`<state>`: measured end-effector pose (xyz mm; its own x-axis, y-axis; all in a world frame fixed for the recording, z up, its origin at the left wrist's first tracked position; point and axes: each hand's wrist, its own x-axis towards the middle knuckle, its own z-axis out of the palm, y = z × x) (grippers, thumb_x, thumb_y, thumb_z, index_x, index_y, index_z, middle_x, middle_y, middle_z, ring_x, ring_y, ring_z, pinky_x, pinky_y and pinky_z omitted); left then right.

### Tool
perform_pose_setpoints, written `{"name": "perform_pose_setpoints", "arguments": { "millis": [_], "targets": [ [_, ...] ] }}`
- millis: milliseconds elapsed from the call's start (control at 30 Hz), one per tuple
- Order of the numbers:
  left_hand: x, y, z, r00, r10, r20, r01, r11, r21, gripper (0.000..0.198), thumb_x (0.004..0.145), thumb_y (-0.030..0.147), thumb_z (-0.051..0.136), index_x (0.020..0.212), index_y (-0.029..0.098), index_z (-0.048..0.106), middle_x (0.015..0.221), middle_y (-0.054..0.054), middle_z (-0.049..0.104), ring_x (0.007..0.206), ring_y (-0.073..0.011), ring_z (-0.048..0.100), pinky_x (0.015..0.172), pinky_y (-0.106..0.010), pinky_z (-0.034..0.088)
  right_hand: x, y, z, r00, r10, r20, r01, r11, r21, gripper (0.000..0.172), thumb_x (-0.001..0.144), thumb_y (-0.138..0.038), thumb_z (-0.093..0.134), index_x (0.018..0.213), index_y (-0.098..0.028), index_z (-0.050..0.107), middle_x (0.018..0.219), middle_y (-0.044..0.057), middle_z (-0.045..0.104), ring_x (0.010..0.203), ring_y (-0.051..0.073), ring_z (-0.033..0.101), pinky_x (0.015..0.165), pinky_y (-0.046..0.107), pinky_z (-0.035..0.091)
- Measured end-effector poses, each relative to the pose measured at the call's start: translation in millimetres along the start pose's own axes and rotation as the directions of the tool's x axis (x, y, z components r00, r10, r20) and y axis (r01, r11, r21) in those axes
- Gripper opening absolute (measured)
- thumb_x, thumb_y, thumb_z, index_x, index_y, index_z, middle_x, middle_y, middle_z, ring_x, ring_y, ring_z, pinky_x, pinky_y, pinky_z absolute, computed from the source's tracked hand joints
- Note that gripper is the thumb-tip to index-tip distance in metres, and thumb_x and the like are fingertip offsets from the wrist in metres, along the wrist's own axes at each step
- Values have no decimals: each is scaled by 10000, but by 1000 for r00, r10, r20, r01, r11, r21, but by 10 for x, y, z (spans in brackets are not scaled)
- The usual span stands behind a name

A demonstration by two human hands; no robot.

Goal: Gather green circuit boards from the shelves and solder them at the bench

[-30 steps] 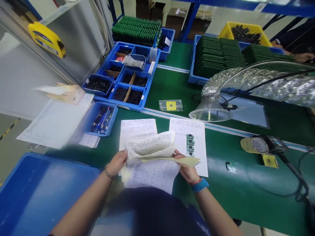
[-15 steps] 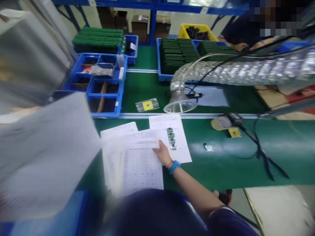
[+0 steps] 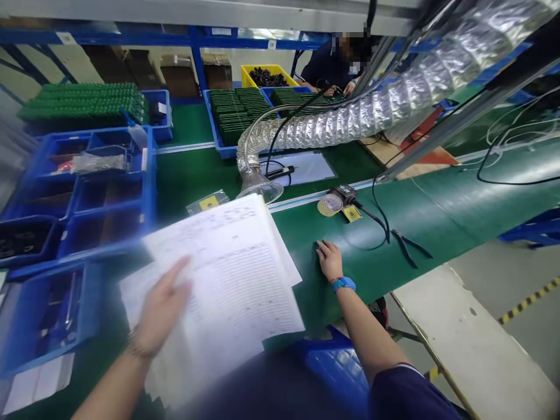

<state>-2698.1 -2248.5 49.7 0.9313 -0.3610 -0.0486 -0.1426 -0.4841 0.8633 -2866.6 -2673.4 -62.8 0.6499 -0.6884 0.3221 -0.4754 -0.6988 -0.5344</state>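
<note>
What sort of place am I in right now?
Probably an electronics assembly workshop: green circuit boards stacked in a blue crate, a foil fume-extraction duct above a green workbench, and blue bins of small parts.

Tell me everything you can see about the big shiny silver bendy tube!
It is a silver foil hose, crinkled into ribs like a giant caterpillar. It runs from the top right corner of the view, across the bench area, then bends down on the left. Its lower end joins a clear funnel-shaped hood that hangs just above the green workbench. A thin curved metal rod follows the tube, and a black cable runs near it.
</note>
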Motion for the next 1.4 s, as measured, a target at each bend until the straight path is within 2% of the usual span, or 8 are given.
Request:
{"name": "perform_pose_setpoints", "arguments": {
  "millis": [233, 333, 467, 700, 967, 1100, 1300, 1400],
  "targets": [
    [543, 332, 1769, 960, 127, 251, -75, 976, -206, 480, 790, 162, 460, 1265, 226, 455, 1291, -40, 483, 1182, -181, 447, 1024, -328, 336, 63, 216, -442, 978, 47, -205, -45, 999, 15, 387, 831, -382, 411, 1081, -117, 544, 1024, 164, 588, 900, 262, 554, 728, 451, 487],
    [722, 375, 2171, 952, 141, 270, -99, 982, -162, 489, 788, 114, 440, 1265, 223, 456, 1286, -51, 487, 1165, -187, 468, 1007, -341, 365, 43, 89, -623, 973, -31, -227, 34, 999, 9, 375, 846, -364, 424, 1141, -145, 495, 1132, 161, 535, 1024, 265, 505, 812, 457, 461],
    [951, 438, 2444, 950, 177, 257, -163, 984, -75, 496, 775, 55, 413, 1256, 163, 465, 1287, -95, 478, 1187, -213, 445, 1032, -383, 337, 15, -238, -257, 958, -283, -37, 284, 958, 35, 265, 838, -307, 472, 1061, -190, 555, 1113, 91, 581, 1057, 217, 501, 916, 395, 435],
    [751, 258, 1959, 951, 271, 149, -291, 948, 129, 426, 796, 179, 491, 1221, 207, 484, 1417, -70, 293, 1268, -234, 324, 1054, -410, 305, 135, -329, 493, 882, -455, 118, 445, 890, 101, 234, 837, -279, 461, 966, -157, 612, 1084, 121, 601, 1011, 263, 509, 877, 463, 441],
    [-1065, -686, 866, 995, 91, -25, -67, 867, 493, 353, 832, 161, 411, 1169, 185, 509, 1342, -128, 397, 1247, -243, 356, 1000, -468, 361, 120, -602, 526, 814, -575, 83, 562, 816, 139, 377, 824, -354, 470, 1122, -128, 519, 1220, 179, 478, 1193, 330, 368, 968, 546, 336],
    [-1899, -843, 717, 972, -86, -216, 181, 865, 468, 335, 820, 161, 420, 1133, 165, 541, 1299, -166, 440, 1201, -248, 426, 959, -434, 416, -306, -1310, 610, 565, -801, 199, 724, 596, 348, 300, 835, -307, 459, 1092, -177, 547, 1221, 127, 502, 1213, 304, 374, 973, 528, 369],
    [-2635, -809, 473, 921, -155, -358, 282, 898, 338, 375, 799, 146, 431, 1154, 203, 538, 1306, -139, 451, 1205, -232, 427, 961, -406, 415, -1142, -2166, 559, -175, -931, 320, 795, 57, 604, 266, 846, -221, 456, 1087, -238, 565, 1259, 59, 513, 1238, 275, 374, 929, 473, 444],
    [-3175, -871, 248, 858, -199, -474, 361, 890, 280, 378, 802, 152, 427, 1158, 210, 541, 1310, -131, 451, 1201, -221, 433, 970, -390, 403, -1491, -2432, 578, -373, -887, 272, 774, -136, 618, 269, 841, -217, 461, 1085, -274, 558, 1251, 34, 523, 1215, 277, 408, 882, 469, 487]
  ]
}}
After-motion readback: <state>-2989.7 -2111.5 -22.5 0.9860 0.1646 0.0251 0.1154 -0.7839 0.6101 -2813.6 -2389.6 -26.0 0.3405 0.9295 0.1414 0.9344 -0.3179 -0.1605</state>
